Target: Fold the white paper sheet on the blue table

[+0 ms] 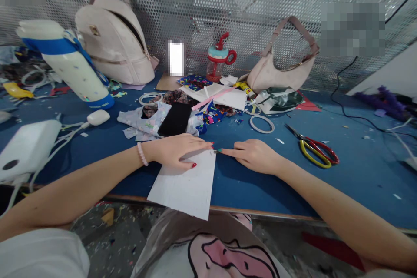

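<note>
L hand (174,151) on wht sheet (189,189)

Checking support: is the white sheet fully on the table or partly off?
Partly off: the near right corner of the white sheet juts past the table front edge; left hand on far end.

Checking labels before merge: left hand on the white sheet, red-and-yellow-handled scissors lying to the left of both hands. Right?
Wrong side: the scissors lie to the right of the right hand, as the head view shows. The left hand on the white sheet is correct.
</note>
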`<state>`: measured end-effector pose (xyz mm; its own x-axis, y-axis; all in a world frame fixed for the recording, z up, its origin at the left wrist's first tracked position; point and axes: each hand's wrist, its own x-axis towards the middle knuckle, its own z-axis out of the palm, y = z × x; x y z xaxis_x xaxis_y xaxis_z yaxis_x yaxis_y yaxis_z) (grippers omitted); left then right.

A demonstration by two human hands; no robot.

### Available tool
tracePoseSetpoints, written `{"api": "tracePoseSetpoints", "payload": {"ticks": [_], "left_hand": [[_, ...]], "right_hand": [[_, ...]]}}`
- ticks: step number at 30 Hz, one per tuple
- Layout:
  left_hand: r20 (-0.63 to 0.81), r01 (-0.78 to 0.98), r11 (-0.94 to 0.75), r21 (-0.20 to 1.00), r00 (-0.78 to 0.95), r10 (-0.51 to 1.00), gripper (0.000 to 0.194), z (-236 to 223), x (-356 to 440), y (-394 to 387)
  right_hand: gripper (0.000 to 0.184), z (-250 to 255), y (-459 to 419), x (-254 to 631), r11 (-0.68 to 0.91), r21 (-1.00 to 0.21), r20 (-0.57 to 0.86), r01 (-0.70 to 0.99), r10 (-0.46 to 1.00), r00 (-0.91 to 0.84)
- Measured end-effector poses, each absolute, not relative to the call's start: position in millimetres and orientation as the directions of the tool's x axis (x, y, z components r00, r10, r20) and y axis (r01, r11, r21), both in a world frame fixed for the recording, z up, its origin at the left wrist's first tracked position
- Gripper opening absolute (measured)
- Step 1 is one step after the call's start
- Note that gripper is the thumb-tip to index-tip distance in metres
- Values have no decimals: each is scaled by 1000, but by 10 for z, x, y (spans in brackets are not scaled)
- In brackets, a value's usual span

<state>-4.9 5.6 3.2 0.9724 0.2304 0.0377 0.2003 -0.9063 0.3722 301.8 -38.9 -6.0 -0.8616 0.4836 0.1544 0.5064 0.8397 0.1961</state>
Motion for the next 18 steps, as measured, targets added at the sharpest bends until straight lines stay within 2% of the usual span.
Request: {"api": "tracePoseSetpoints", "payload": {"ticks": [18], "left_hand": [[41,176,-916,361,978,204,62,39,-32,38]], "right_hand": [[44,-80,-368,3034,845,158,140,511,493,-859]]}}
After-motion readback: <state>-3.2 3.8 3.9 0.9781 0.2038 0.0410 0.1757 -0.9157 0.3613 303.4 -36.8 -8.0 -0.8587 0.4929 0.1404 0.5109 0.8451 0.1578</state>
